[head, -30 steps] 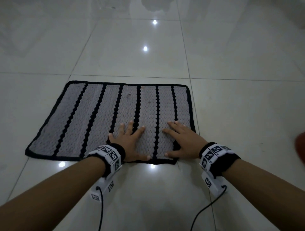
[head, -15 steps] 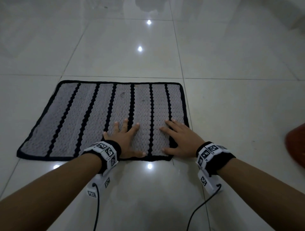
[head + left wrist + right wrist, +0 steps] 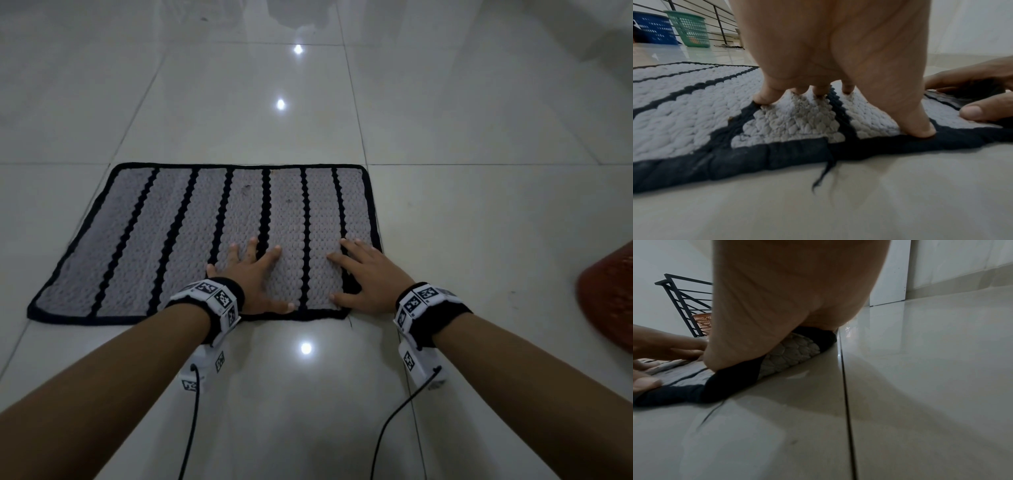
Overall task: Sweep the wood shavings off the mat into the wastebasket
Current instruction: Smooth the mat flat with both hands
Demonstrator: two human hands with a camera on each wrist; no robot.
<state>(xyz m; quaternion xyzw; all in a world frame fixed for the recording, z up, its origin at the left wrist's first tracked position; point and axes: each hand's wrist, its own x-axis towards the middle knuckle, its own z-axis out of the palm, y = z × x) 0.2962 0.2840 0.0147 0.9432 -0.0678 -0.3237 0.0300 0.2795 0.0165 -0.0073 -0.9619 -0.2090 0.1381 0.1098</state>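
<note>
Nearest, low in the frame, both bare forearms reach forward over the glossy floor [image 3: 308, 394], each wrist strapped with a tagged band and a trailing cable. Just past them the left hand [image 3: 251, 274] and the right hand [image 3: 363, 274] lie flat on the near right part of the mat [image 3: 137, 246], fingers spread and straight, so neither grip has hold of anything. They press on it, I'd guess to pin the weave flat or to begin brushing. The left wrist view shows fingertips [image 3: 764, 99] dug into the grey pile, with a tan fleck [image 3: 730, 119] beside them. Further up the mat, small dark specks [image 3: 246, 187] may be shavings; I cannot tell. At the right edge of the frame sits the orange wastebasket [image 3: 609, 301], apart from the mat.
</note>
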